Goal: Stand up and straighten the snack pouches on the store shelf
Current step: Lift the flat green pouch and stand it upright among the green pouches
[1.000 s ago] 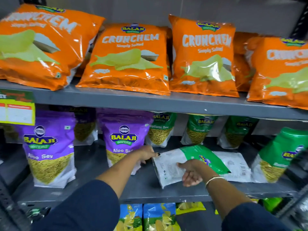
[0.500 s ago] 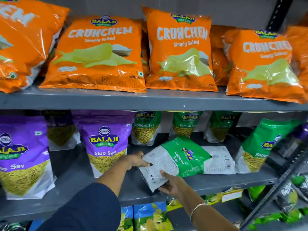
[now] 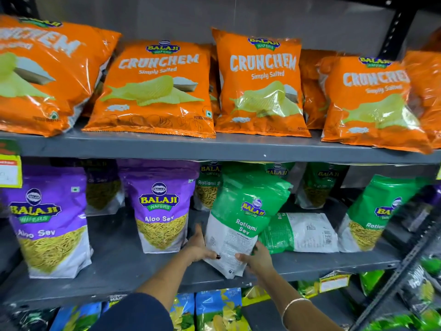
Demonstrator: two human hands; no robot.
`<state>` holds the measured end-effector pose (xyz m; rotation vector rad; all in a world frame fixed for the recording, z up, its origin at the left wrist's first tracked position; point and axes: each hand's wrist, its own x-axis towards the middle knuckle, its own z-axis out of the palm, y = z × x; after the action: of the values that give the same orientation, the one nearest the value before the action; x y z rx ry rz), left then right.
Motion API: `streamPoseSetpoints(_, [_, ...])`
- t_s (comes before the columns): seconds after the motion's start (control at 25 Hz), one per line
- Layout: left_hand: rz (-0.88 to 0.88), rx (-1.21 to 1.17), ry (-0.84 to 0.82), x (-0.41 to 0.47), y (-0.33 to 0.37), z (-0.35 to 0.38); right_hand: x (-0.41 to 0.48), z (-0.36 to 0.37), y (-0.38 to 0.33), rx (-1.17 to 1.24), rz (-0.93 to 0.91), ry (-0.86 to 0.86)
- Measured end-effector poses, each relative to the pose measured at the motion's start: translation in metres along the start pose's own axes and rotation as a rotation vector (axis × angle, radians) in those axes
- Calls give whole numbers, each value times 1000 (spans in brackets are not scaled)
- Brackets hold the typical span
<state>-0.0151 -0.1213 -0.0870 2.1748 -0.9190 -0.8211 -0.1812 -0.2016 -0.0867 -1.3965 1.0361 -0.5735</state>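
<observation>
A green Ratlami Sev pouch point(image 3: 243, 218) stands nearly upright, tilted a little, on the grey middle shelf point(image 3: 119, 266). My left hand point(image 3: 196, 247) grips its lower left edge. At its lower right corner my right hand point(image 3: 256, 259) holds the white bottom part. Just behind and to the right, a second green pouch point(image 3: 300, 231) lies flat on its face with its white back and barcode showing. Two purple Aloo Sev pouches point(image 3: 162, 206) point(image 3: 47, 220) stand upright to the left. Another green pouch point(image 3: 374, 211) leans at the right.
Orange Crunchem chip bags point(image 3: 260, 84) fill the upper shelf. More green pouches point(image 3: 319, 185) and purple ones stand at the back of the middle shelf. A yellow price tag point(image 3: 9, 170) hangs at the left. Blue bags point(image 3: 214, 309) sit on the shelf below. A dark rack post point(image 3: 405, 266) crosses the lower right.
The green pouch that lay flat has been raised by both hands to nearly upright. My right hand moved from its underside to its lower right corner. The camera shifted closer.
</observation>
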Motion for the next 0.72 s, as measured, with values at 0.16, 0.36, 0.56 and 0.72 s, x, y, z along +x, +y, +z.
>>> streamPoseSetpoints(0.16, [64,-17,30,-6,-7,11,-6,-3,-5,-146,-75,2])
streamPoseSetpoints(0.36, [38,-32,22,-7,-6,12,-2,-5,-4,-270,-91,23])
streamPoseSetpoints(0.56, [-16,-104,-23,-6,2,-5,5,-6,-7,-305,60,227])
streamPoseSetpoints(0.72, [86,-54,-15,-7,4,-7,13,-7,0,-310,100,247])
